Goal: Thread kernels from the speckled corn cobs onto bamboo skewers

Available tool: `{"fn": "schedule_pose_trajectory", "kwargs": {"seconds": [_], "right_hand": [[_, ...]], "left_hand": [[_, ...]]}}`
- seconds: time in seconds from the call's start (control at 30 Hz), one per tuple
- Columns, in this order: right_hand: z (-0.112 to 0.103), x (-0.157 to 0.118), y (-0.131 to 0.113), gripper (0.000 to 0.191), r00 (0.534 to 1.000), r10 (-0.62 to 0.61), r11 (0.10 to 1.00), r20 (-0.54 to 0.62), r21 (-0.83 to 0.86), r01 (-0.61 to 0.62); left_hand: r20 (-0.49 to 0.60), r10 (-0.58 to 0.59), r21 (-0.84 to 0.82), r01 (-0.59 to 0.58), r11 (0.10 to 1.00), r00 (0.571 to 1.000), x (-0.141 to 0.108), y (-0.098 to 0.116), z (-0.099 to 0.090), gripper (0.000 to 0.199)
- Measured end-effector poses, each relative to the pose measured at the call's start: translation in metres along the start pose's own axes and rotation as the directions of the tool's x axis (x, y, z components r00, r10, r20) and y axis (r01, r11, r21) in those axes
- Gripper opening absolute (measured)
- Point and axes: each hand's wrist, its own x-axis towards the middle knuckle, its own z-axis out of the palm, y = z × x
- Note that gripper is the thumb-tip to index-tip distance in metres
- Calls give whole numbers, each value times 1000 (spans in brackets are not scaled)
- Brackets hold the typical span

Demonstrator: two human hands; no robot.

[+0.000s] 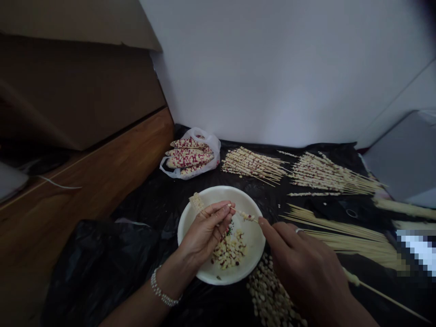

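Over a white bowl (254,261), my right hand (303,259) grips a thin skewer (248,217) threaded with several pale and dark red corn kernels. My left hand (207,229), wearing a beaded bracelet, pinches a kernel (229,205) at the skewer's tip. Part of a bare corn cob (196,203) shows at the bowl's left rim, beside my left hand; whether the palm holds it I cannot tell. Loose kernels (231,250) lie in the bowl below both hands. More kernels (269,290) are heaped outside, next to my right wrist.
Red-speckled corn cobs (190,160) sit in a plastic bag (214,141) behind the bowl. Two piles of kernel-threaded skewers (252,163) (316,172) lie at the back. Bare skewers (347,240) are at right. Black plastic sheeting (146,240) covers the surface; a white wall (265,68) rises behind.
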Motion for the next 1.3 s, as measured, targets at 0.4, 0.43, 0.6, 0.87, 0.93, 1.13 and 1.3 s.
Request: {"fn": "schedule_pose_trajectory", "kwargs": {"seconds": [0.4,0.43,0.6,0.87,0.93,1.13,1.3], "right_hand": [[5,-2,-9,39,1000,-1,1000,16,-9,2],[6,-2,-8,39,1000,-1,1000,16,-3,1],[5,-2,-6,40,1000,5,1000,-3,12,-5],[3,0,-8,40,1000,-5,1000,-23,11,5],[3,0,-8,40,1000,-6,1000,-23,12,6],[4,-2,-11,38,1000,-28,1000,-1,-12,28],[6,-1,-8,37,1000,-13,1000,-3,7,13]], "left_hand": [[-33,83,-15,-83,996,996,-1,-9,2,8],[-26,76,-28,-76,997,997,-2,-8,3,11],[36,14,-40,-13,999,999,-3,-3,2,17],[60,-149,-152,156,976,987,-2,-1,3,9],[55,-201,-193,208,959,978,-4,0,5,7],[69,-215,-172,224,959,974,-5,-8,3,6],[79,-236,-162,246,956,969,-5,-10,4,5]]}}
